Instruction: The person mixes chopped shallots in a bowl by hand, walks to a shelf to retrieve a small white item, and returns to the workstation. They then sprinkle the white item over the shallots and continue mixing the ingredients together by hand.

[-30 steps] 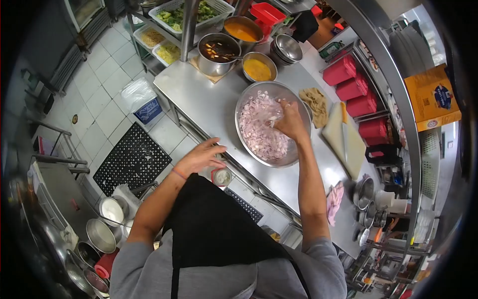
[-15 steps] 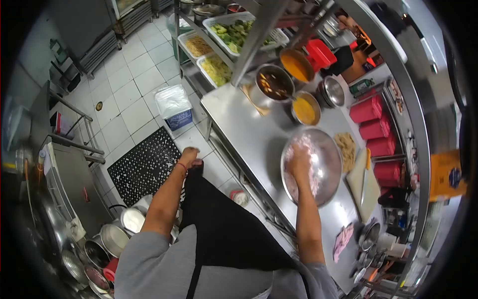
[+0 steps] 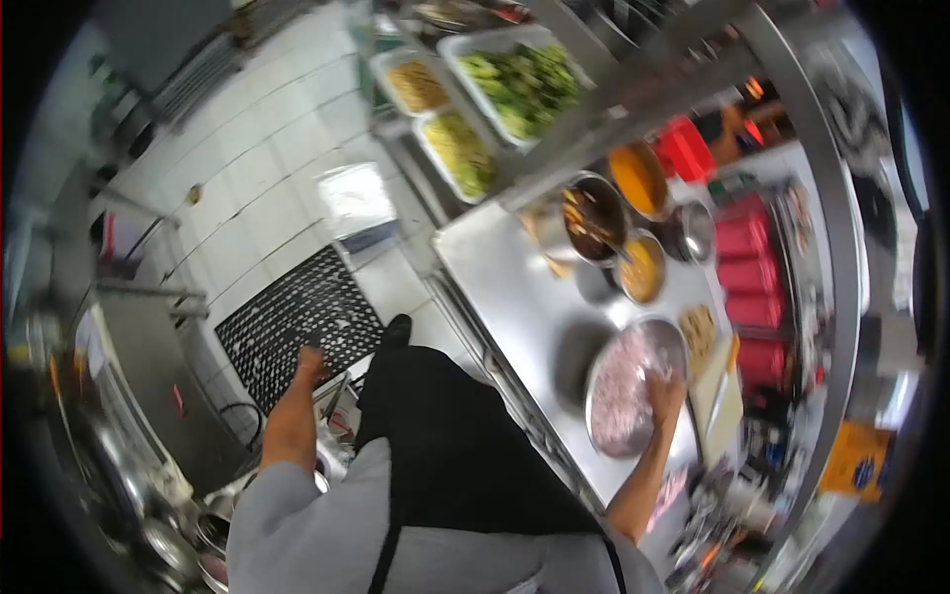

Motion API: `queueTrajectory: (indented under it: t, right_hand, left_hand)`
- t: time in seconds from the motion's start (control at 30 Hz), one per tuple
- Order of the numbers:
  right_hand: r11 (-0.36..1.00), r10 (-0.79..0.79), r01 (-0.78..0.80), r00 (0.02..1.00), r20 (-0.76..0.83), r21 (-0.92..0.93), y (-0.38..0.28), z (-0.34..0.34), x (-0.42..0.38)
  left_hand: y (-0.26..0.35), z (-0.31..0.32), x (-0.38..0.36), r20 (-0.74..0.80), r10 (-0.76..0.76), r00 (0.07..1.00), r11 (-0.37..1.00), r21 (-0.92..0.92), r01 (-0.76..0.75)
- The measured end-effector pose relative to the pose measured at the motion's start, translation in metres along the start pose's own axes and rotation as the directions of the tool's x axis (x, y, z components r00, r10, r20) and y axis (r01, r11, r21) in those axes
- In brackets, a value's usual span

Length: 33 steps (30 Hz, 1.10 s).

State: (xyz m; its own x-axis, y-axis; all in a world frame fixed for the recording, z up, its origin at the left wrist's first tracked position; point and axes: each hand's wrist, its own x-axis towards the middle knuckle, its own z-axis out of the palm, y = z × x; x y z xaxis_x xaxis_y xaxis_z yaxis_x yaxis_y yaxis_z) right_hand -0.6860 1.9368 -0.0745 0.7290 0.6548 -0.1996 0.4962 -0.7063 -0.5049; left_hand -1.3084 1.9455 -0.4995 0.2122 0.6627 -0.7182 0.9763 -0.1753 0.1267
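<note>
My right hand (image 3: 666, 394) is at the right side of a large steel bowl (image 3: 597, 381) that holds pale pink, shredded-looking food (image 3: 623, 391). Its fingers reach down inside the rim and are blurred, so their grip cannot be made out. The bowl stands tilted on the steel table (image 3: 495, 259). My left hand (image 3: 311, 362) hangs low on the other side, over the black perforated mat (image 3: 287, 322), away from the table. Motion smears its fingers.
Behind the bowl stand pots of dark sauce (image 3: 592, 220), orange liquid (image 3: 635, 180) and yellow liquid (image 3: 641, 269). A cutting board (image 3: 720, 401) lies at the right. Trays of greens (image 3: 524, 89) sit at the back. A lidded tub (image 3: 358, 203) is on the floor.
The view has shifted and blurred. My right hand has moved from the middle of the bowl to its right side. The bowl is tilted more. My left hand has dropped lower and further left.
</note>
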Motion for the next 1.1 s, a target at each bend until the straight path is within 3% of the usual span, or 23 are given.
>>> queueTrajectory:
  t: [0.03, 0.07, 0.13, 0.17, 0.2, 0.23, 0.33, 0.37, 0.4, 0.47, 0.5, 0.57, 0.6, 0.63, 0.67, 0.73, 0.8, 0.87, 0.9, 0.97, 1.03, 1.07, 1.1]
  right_hand:
    - [0.999, 0.049, -0.050, 0.998, 0.046, 0.016, 0.004, -0.017, -0.002]
    - [0.979, -0.198, 0.201, 0.977, 0.076, -0.036, 0.033, -0.029, 0.008]
    - [0.881, -0.406, 0.397, 0.914, 0.022, -0.259, 0.044, -0.055, 0.006]
    - [0.795, -0.528, 0.490, 0.849, -0.007, -0.358, 0.021, -0.074, -0.008]
    - [0.837, -0.519, 0.479, 0.848, -0.108, -0.263, 0.005, -0.089, -0.025]
    - [0.878, -0.477, 0.452, 0.851, -0.221, -0.156, -0.005, -0.100, -0.040]
    - [0.880, -0.372, 0.469, 0.780, -0.503, 0.077, -0.016, -0.101, -0.061]
    - [0.865, -0.391, 0.498, 0.749, -0.535, 0.066, 0.004, -0.092, -0.051]
    - [0.876, -0.317, 0.468, 0.738, -0.596, 0.114, 0.018, -0.069, -0.041]
    - [0.958, -0.236, 0.285, 0.824, -0.516, 0.017, 0.036, -0.009, -0.021]
    - [0.874, -0.479, 0.413, 0.818, -0.319, -0.255, 0.056, 0.008, -0.020]
    - [0.760, -0.621, 0.511, 0.753, -0.217, -0.400, 0.082, 0.003, -0.012]
    - [0.834, -0.548, 0.462, 0.760, -0.349, -0.302, 0.078, -0.010, -0.009]
    - [0.906, -0.379, 0.424, 0.817, -0.435, 0.006, 0.063, -0.036, -0.018]
    - [0.918, -0.344, 0.397, 0.792, -0.504, -0.002, 0.025, -0.063, -0.037]
    - [0.899, -0.363, 0.436, 0.684, -0.633, -0.045, 0.020, -0.081, -0.041]
    - [0.938, -0.218, 0.341, 0.717, -0.662, 0.060, 0.019, -0.066, -0.032]
    - [0.934, -0.337, 0.241, 0.842, -0.422, -0.265, 0.052, -0.028, 0.000]
    - [0.711, -0.338, 0.085, 0.912, -0.233, -0.698, 0.036, -0.011, -0.019]
    - [0.774, -0.427, 0.225, 0.875, -0.226, -0.591, -0.020, 0.004, -0.027]
    - [0.777, -0.534, 0.380, 0.820, -0.206, -0.502, -0.097, 0.012, -0.044]
    - [0.841, -0.488, 0.442, 0.869, -0.086, -0.312, -0.135, 0.026, -0.047]
    - [0.878, -0.463, 0.465, 0.885, 0.046, -0.111, -0.172, 0.039, -0.047]
  left_hand:
    - [0.001, -0.002, -0.004, -0.096, -0.018, 0.995, 0.999, -0.044, 0.014]
    - [-0.003, 0.001, -0.006, -0.180, -0.030, 0.983, 0.996, -0.093, 0.013]
    - [-0.014, 0.003, -0.003, -0.144, 0.151, 0.978, 0.961, -0.209, -0.179]
    - [-0.002, -0.001, -0.008, -0.065, -0.011, 0.998, 0.736, -0.676, -0.036]
    - [0.006, -0.008, -0.016, 0.094, -0.140, 0.986, 0.292, -0.947, 0.132]
    - [0.008, -0.016, -0.021, 0.287, -0.192, 0.939, -0.246, -0.940, 0.237]
    - [0.037, -0.039, -0.045, 0.207, -0.248, 0.946, -0.169, -0.971, 0.168]
    - [0.043, -0.042, -0.052, 0.229, -0.277, 0.933, -0.217, -0.961, 0.171]
    - [0.038, -0.037, -0.052, 0.233, -0.247, 0.941, -0.162, -0.967, 0.197]
    - [0.025, -0.028, -0.045, 0.231, -0.248, 0.941, -0.100, -0.972, 0.212]
    - [0.025, -0.033, -0.049, 0.236, -0.282, 0.930, -0.103, -0.971, 0.215]
    - [0.031, -0.050, -0.053, 0.250, -0.332, 0.910, -0.145, -0.966, 0.212]
    - [0.033, -0.055, -0.055, 0.255, -0.354, 0.900, -0.155, -0.965, 0.212]
    - [0.034, -0.060, -0.055, 0.261, -0.377, 0.889, -0.150, -0.964, 0.220]
    - [0.036, -0.065, -0.053, 0.263, -0.395, 0.880, -0.133, -0.964, 0.228]
    - [0.030, -0.060, -0.038, 0.237, -0.452, 0.860, -0.031, -0.968, 0.251]
    - [0.032, -0.048, -0.026, 0.250, -0.459, 0.853, 0.005, -0.959, 0.284]
    - [0.029, -0.042, -0.013, 0.295, -0.428, 0.855, -0.019, -0.948, 0.317]
    - [0.025, -0.043, -0.010, 0.266, -0.400, 0.877, 0.090, -0.941, 0.326]
    - [0.022, -0.061, -0.011, 0.215, -0.336, 0.917, 0.292, -0.902, 0.318]
    - [0.019, -0.081, -0.015, 0.236, -0.401, 0.885, 0.117, -0.945, 0.305]
    - [0.016, -0.090, -0.015, 0.246, -0.431, 0.868, 0.035, -0.957, 0.288]
    - [-0.011, -0.042, 0.016, 0.209, -0.440, 0.873, 0.059, -0.964, 0.261]
